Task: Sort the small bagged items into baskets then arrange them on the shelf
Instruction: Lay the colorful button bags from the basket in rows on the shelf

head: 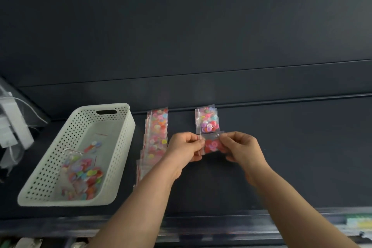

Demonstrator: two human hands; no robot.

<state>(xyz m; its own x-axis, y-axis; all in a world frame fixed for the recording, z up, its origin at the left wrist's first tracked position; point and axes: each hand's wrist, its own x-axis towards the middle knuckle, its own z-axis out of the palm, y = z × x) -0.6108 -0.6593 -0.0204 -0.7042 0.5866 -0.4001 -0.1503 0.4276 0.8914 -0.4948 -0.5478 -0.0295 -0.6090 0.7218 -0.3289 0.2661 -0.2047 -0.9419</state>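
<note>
Head camera: the left hand (pixel 186 145) pinches the left edge of a small bag of red buttons (pixel 211 145) and the right hand (pixel 240 147) pinches its top right corner, just above the dark shelf (pixel 291 157). Just behind it lies a stack of bags (pixel 207 121). To the left runs an overlapping row of bags (pixel 157 137), beside a white basket (pixel 50 159) holding loose bags (pixel 84 175).

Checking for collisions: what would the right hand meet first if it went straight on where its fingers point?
The right hand points left along the bag both hands pinch, so it would likely meet the left hand first, though one view leaves depth unsure.
</note>
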